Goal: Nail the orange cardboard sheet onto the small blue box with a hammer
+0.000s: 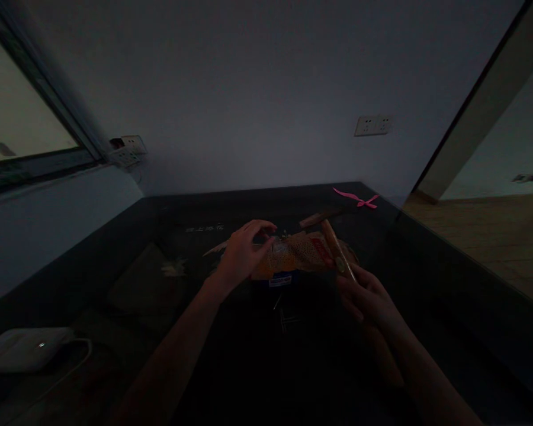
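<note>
The scene is dim. My left hand (247, 245) hovers over the left end of a brown and orange patterned packet or board (293, 251), thumb and forefinger curved with a gap between their tips. I see nothing held there. Just right of its fingertips are small, unclear bits (285, 234). My right hand (366, 290) is closed around a light-brown wooden tool (335, 245), which slants up and left over the packet's right side. A round mark shows on the tool; its exact kind is unclear. Beneath the packet is a dark blue piece with a pale label (280, 280).
Thin, shiny nail-like pieces (288, 319) lie on the dark table (266, 198) in front. Behind the packet is a brown-ended dark object (311, 220). A pink ribbon (359, 198) lies far right, a white device with a cable (26, 349) near left. A wall stands behind.
</note>
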Demonstrator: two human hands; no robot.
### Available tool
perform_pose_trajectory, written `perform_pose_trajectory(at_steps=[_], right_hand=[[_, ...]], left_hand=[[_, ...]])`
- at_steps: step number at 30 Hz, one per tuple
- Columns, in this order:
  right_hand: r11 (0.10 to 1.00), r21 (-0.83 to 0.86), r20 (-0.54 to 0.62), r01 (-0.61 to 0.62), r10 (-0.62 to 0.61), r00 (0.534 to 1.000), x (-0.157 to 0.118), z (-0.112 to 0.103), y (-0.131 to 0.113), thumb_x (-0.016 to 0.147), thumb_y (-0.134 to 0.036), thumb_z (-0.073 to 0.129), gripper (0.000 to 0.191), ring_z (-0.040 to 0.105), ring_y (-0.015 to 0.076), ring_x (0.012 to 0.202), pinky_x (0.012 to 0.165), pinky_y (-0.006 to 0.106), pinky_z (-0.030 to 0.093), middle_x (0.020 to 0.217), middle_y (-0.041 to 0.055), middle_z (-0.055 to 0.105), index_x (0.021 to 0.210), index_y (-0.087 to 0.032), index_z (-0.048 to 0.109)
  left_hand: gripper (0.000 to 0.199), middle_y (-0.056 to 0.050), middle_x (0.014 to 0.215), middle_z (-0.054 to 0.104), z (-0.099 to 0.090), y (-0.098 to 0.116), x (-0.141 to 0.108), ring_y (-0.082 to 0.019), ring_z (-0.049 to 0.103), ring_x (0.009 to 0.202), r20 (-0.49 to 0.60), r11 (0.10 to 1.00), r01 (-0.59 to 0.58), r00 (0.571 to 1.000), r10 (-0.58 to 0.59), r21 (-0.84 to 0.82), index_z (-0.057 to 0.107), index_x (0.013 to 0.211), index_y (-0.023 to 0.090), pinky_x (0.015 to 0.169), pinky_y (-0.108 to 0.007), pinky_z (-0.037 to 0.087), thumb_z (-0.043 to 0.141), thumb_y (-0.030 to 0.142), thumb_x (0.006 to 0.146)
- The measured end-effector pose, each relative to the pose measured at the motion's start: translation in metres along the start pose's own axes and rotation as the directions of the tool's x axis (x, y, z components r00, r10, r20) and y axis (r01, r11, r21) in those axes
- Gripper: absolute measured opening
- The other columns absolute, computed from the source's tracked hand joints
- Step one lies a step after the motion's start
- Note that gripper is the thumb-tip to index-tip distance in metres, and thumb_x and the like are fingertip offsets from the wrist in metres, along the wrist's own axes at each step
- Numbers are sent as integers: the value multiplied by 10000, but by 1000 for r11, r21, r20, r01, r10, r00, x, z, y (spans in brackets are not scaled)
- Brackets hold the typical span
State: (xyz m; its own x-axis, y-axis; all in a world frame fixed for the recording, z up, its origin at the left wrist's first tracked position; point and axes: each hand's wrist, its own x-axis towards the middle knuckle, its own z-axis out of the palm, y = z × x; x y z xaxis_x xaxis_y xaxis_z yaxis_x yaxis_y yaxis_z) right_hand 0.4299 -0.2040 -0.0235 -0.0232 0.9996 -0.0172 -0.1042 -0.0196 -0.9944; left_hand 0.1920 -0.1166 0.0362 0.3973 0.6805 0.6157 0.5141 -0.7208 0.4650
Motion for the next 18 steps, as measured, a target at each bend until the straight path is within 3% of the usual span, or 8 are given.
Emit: perform_pose_trajectory(at_steps=[4,6,8,10,12,14,18], right_hand=[[1000,-13,13,-23,23,1000,0,3,0,744,-374,596,513,299,32,252,284,151,196,397,-113,415,1178,-128,476],[999,-24,21,-34,34,999,-1,5,0,737,-378,598,518,299,34,251,283,152,199,393,-112,418,1172,-123,482],[998,-46,32,-31,32,999,-2,6,-1,743,-381,590,504,299,40,248,284,157,192,380,-113,408,1162,-119,489],[998,-62,52,-12,15,999,-3,6,-2,763,-381,576,481,302,42,249,290,161,185,382,-115,399,1158,-120,489],[998,-65,70,5,0,998,-3,6,-3,780,-374,565,455,308,40,257,295,161,186,405,-114,400,1154,-126,491],[998,-66,74,9,-4,997,-4,5,-2,790,-365,558,433,306,37,260,296,160,184,418,-116,396,1149,-132,493],[997,-74,76,12,-6,997,-5,4,-1,806,-361,545,423,293,38,258,300,159,172,399,-116,393,1156,-132,483]], left_hand=[[137,-12,856,655,1,42,-23,-117,614,754,244,997,-83,967,78,9,596,945,185,692,-216,477,501,233,859],[155,-25,882,662,15,50,-39,-135,627,765,436,989,-122,897,72,88,595,957,191,686,-233,483,478,243,869],[163,-56,902,664,32,49,-55,-176,643,772,582,956,-112,810,-71,272,598,939,181,663,-272,495,472,254,867],[175,-95,902,665,48,42,-66,-224,655,758,608,874,-64,743,-281,482,604,929,157,630,-317,505,466,241,863],[187,-124,901,663,59,33,-72,-266,660,757,579,797,-27,701,-415,604,606,939,131,612,-362,511,460,216,859],[191,-141,910,662,65,25,-75,-293,659,775,571,775,-17,685,-451,632,605,951,114,611,-394,515,461,194,854],[209,-154,952,654,70,19,-74,-280,656,805,560,771,-26,703,-439,636,592,998,107,633,-381,521,443,128,853]])
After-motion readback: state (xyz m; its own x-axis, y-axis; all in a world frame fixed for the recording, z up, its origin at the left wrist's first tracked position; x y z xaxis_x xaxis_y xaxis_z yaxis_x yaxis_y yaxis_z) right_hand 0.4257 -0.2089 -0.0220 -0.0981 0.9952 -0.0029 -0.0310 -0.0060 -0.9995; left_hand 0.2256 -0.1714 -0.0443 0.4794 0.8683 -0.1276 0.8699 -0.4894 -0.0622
